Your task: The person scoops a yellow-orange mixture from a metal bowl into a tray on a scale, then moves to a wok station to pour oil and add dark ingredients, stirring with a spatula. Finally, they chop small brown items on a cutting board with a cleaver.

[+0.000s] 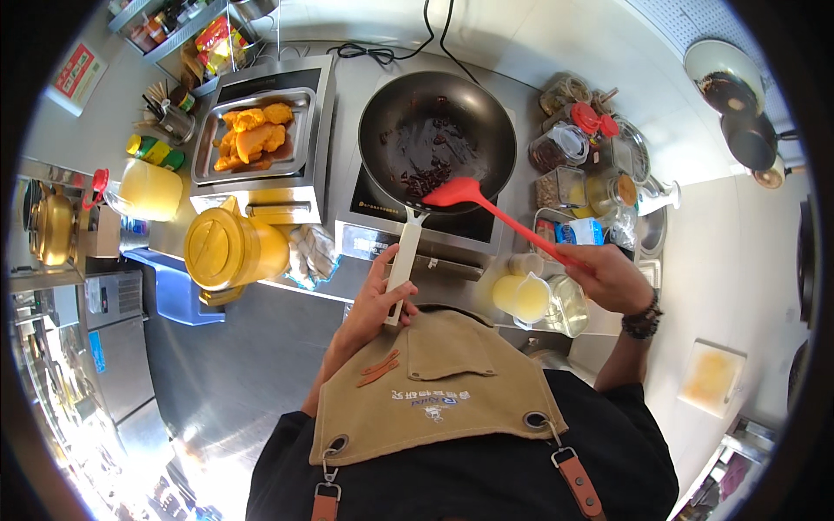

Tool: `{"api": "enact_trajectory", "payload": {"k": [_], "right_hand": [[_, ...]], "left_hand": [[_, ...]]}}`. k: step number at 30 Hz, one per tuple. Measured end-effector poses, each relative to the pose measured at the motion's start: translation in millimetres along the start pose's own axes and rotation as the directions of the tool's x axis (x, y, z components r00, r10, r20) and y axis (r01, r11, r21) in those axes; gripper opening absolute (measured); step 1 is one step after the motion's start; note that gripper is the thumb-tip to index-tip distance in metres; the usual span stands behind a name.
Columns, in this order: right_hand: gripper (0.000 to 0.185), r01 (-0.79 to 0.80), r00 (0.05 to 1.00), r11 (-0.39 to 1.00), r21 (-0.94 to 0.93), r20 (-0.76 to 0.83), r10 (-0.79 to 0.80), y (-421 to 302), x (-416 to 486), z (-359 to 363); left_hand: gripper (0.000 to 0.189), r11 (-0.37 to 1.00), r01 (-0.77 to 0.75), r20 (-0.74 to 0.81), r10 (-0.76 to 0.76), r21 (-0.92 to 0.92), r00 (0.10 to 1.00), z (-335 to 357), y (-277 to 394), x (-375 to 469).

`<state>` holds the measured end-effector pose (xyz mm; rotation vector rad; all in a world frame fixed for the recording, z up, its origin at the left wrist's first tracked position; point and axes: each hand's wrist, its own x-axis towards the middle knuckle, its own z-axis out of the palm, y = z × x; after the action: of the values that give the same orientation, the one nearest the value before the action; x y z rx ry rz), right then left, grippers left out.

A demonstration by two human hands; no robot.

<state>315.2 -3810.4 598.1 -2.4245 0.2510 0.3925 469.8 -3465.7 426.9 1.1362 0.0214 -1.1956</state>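
A dark nonstick wok (449, 140) sits on an induction cooker (384, 208). Its pale handle (405, 260) points towards me. My left hand (379, 299) is around the lower part of that handle, thumb across the top. My right hand (609, 277) grips the shaft of a red spatula (459, 190), whose blade rests inside the wok's near rim. Dark, glossy bits (427, 179) are gathered beside the blade, and a thin oily film coats the wok's bottom.
Left of the wok, a steel tray (306, 124) holds orange-coated pieces (254, 140) on a second cooker (329, 78). A yellow-lidded pitcher (225, 251) and work gloves (313, 254) lie nearer. Jars (560, 146) crowd the right, with a cup of yellow liquid (531, 298) closer to me.
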Motion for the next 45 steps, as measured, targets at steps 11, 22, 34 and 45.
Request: {"api": "enact_trajectory", "payload": {"k": [11, 22, 34, 45], "right_hand": [[0.034, -0.012, 0.994, 0.995, -0.100, -0.109, 0.001, -28, 62, 28], [0.036, 0.023, 0.907, 0.997, -0.068, -0.418, -0.049, 17, 132, 76], [0.036, 0.036, 0.953, 0.999, -0.011, -0.299, -0.038, -4, 98, 54], [0.039, -0.156, 0.961, 0.981, 0.112, -0.211, 0.177, 4, 24, 113]], "left_hand": [[0.077, 1.000, -0.017, 0.005, 0.017, -0.003, 1.000, 2, 4, 1], [0.077, 0.999, -0.039, 0.009, 0.039, 0.023, 0.999, 1, 3, 4], [0.076, 0.999, -0.031, -0.014, 0.031, 0.040, 0.999, 3, 4, 3], [0.075, 0.996, -0.033, -0.050, 0.037, 0.081, 0.998, 15, 5, 6]]}}
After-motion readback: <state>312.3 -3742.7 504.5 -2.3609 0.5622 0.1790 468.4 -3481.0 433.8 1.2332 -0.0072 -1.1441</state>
